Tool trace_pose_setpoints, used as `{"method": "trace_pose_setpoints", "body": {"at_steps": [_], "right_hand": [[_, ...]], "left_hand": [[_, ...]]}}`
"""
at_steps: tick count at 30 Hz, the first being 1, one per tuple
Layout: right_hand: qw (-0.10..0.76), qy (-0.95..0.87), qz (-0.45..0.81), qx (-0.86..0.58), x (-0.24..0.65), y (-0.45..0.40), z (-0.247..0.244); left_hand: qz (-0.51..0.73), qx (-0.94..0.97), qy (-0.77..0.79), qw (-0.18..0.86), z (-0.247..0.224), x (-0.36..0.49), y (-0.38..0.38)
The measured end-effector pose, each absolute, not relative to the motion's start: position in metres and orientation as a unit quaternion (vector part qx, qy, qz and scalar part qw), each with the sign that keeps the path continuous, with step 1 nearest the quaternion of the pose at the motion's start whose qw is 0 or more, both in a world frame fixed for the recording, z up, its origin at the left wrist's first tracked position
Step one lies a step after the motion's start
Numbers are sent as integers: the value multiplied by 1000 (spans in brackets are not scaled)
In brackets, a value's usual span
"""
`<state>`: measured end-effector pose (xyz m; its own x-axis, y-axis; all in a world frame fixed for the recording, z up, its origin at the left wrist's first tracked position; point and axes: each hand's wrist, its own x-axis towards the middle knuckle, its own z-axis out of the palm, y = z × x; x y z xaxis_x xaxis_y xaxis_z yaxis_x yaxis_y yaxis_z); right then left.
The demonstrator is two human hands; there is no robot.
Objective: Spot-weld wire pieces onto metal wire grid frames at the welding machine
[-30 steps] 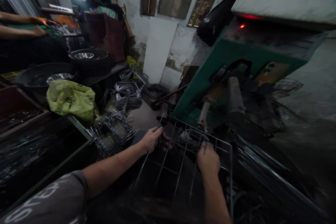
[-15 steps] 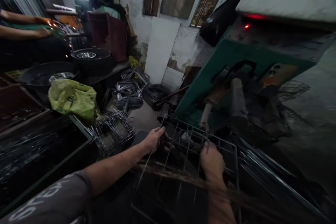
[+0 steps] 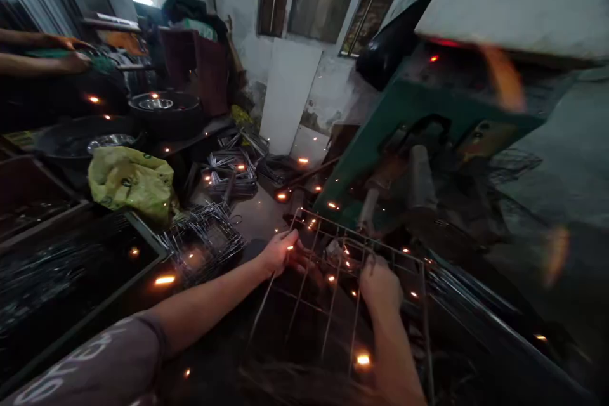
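A wire grid rack [image 3: 425,307] slopes in front of me, its far edge up against the lower metal arm [image 3: 369,208] of a green machine [image 3: 371,120]. My left hand [image 3: 280,254] is closed around the rack's left side. On the right, my right hand [image 3: 380,284] grips the far part of the rack close to the arm's tip; its fingertips are partly hidden. Bright orange sparks scatter around both hands and over the rack. A thicker upper arm [image 3: 422,177] of the machine sticks out above.
Bundles of bent wire frames [image 3: 209,241] lie on the floor to the left, beside a yellow-green bag [image 3: 130,181]. A bin [image 3: 147,235] of metal wires stands at far left. Another person's hand [image 3: 73,62] is at upper left. Long metal rods [image 3: 464,295] lie at right.
Sparks now fly across the whole view, where earlier only a few showed near the other person. My right hand has shifted slightly left; both hands still hold the rack.
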<state>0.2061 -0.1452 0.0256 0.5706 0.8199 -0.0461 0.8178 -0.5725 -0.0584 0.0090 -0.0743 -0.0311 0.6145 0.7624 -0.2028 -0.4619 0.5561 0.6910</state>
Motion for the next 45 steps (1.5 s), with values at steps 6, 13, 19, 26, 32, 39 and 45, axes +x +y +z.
{"method": "trace_pose_setpoints", "body": {"at_steps": [6, 13, 19, 26, 32, 39, 45], "right_hand": [[17, -440, 55, -896, 204, -147, 34], [30, -455, 43, -889, 210, -146, 30], [6, -450, 46, -892, 207, -145, 36], [-3, -456, 42, -889, 213, -144, 34], [1, -458, 39, -888, 214, -146, 34], [11, -483, 24, -875, 214, -150, 33], [30, -484, 27, -874, 213, -152, 7]], "left_hand": [[363, 291, 237, 853, -26, 6, -77], [375, 298, 226, 848, -26, 8, -79], [370, 293, 231, 851, -24, 6, -79], [379, 273, 259, 845, -17, 8, -83], [379, 270, 292, 836, -8, 6, -88], [385, 283, 283, 831, -9, 1, -97], [381, 278, 307, 827, -26, 1, -100]]}}
